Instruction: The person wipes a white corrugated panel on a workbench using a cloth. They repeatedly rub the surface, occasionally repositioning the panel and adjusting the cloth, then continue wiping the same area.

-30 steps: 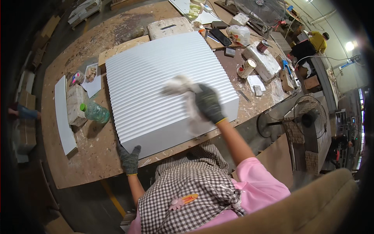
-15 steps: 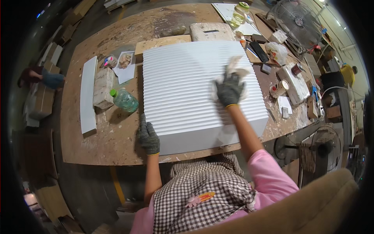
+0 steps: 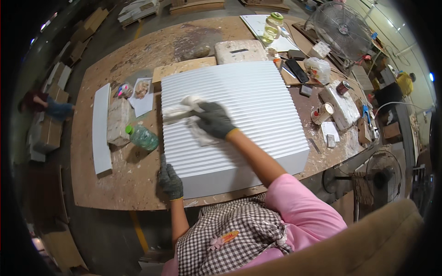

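A large white panel (image 3: 258,152) with rows of parallel ridges and a smooth grey-white front side lies on the worktable. My right hand (image 3: 214,120), in a dark grey glove, is over its left part. It presses a crumpled white cloth (image 3: 186,106) onto the ridges, the cloth sticking out past the fingers. My left hand (image 3: 171,184), gloved alike, rests against the panel's near left corner. Its fingers are stretched out along the left side, touching it.
Left of the panel are a green-capped bottle (image 3: 142,137), a wrapped block (image 3: 119,120) and a long white strip (image 3: 101,131). At right stand an open paint can (image 3: 322,113), a phone (image 3: 297,70) and a plastic bag (image 3: 318,70). A fan (image 3: 342,30) stands beyond. Another person (image 3: 43,105) is far left.
My right hand has swept the cloth leftward across the ridges, from the panel's right part to its left part. My left hand keeps its place at the near left corner.
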A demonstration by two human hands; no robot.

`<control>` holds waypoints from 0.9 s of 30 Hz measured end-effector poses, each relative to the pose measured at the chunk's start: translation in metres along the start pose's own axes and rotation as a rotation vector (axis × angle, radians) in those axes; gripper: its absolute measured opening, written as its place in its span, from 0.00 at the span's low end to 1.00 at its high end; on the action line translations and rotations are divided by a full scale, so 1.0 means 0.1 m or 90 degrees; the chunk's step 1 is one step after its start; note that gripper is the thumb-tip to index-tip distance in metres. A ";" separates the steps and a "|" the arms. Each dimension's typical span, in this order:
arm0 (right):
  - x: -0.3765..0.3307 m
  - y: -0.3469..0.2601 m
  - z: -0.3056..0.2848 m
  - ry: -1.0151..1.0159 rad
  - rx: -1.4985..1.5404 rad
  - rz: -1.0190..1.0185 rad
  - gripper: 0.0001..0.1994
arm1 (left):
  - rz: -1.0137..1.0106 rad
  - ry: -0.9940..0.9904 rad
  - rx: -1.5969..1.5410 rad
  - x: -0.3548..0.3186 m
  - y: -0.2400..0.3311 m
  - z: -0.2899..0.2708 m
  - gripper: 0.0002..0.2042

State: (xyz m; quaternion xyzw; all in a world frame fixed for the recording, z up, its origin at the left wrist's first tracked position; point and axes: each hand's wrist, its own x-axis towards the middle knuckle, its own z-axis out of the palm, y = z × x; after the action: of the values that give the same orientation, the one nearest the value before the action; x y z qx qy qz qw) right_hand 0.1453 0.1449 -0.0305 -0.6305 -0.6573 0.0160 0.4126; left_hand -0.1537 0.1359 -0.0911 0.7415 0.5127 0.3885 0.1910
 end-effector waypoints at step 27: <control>1.53 0.51 0.83 -0.049 0.093 0.060 0.14 | -0.068 -0.089 0.057 0.18 0.60 -0.07 0.21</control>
State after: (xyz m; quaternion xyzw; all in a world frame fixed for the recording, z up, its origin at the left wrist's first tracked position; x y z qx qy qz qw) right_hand 0.1612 0.3257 -0.0332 -0.6280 -0.6394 0.1075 0.4304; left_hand -0.1188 0.1276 -0.0390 0.7459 0.5542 0.3018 0.2131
